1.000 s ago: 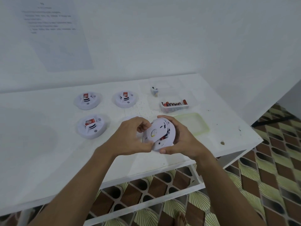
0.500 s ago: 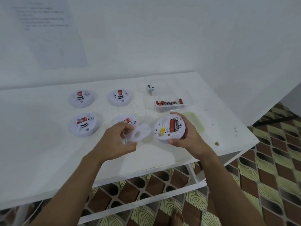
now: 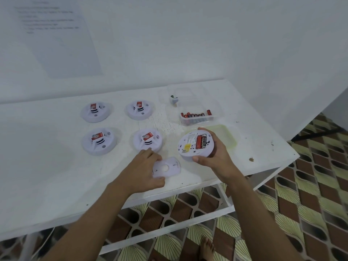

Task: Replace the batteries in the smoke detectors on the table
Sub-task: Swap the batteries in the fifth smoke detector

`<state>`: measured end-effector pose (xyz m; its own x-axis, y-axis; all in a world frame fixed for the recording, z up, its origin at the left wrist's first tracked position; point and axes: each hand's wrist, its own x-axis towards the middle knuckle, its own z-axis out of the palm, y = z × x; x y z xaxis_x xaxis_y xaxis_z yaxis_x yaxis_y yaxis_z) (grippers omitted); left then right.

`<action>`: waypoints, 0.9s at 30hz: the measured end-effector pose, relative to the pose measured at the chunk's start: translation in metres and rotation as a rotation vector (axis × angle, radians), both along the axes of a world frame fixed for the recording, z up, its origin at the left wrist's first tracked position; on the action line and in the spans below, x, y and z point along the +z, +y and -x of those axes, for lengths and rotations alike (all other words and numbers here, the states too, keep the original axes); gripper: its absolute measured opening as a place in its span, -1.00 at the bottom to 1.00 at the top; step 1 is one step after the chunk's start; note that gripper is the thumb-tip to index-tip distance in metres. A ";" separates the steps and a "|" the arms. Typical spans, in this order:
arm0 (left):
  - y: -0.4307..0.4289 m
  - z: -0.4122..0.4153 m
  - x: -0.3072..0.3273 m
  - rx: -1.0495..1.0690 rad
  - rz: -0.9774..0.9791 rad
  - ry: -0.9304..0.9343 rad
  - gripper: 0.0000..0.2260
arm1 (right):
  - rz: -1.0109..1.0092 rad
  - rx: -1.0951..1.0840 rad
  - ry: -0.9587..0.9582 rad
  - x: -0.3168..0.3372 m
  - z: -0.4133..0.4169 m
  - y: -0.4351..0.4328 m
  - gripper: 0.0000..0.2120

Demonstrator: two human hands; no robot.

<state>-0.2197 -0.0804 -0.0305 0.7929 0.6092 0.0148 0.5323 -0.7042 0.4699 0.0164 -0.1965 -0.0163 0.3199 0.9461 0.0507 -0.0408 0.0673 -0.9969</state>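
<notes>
My right hand grips a white round smoke detector just above the table, back side up, with red and black batteries showing in its bay. My left hand holds the detector's white back plate low at the table's front, thumb and fingers at its left edge. Several other white detectors sit face up in two rows: back left detector, back right detector, front left detector, front right detector.
A clear tub of red and black batteries sits behind my right hand. Another clear tub stands further back. A pale green lid lies flat to the right. The white table ends close in front.
The back plate came off the detector. My left hand carried it left and down to the table, while my right hand turned the detector so its battery bay faces up.
</notes>
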 end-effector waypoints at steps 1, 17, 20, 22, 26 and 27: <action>0.000 0.000 -0.001 -0.004 0.001 0.002 -0.35 | -0.003 0.000 -0.003 0.000 0.001 0.000 -0.18; -0.004 -0.050 0.054 0.233 0.676 -0.420 -0.86 | 0.013 0.238 0.035 0.014 -0.002 0.006 -0.19; -0.002 -0.061 0.055 0.264 0.831 -0.534 -0.83 | 0.008 0.227 0.048 0.017 -0.009 0.007 -0.21; -0.002 -0.068 0.056 0.331 0.953 -0.667 -0.78 | -0.010 0.179 0.065 0.017 -0.013 0.007 -0.27; -0.002 -0.082 0.061 0.439 1.057 -0.867 -0.64 | -0.009 -0.021 0.083 0.022 -0.017 0.014 -0.61; -0.002 -0.085 0.061 0.458 1.043 -0.872 -0.61 | -0.008 -0.050 0.108 0.024 -0.017 0.016 -0.74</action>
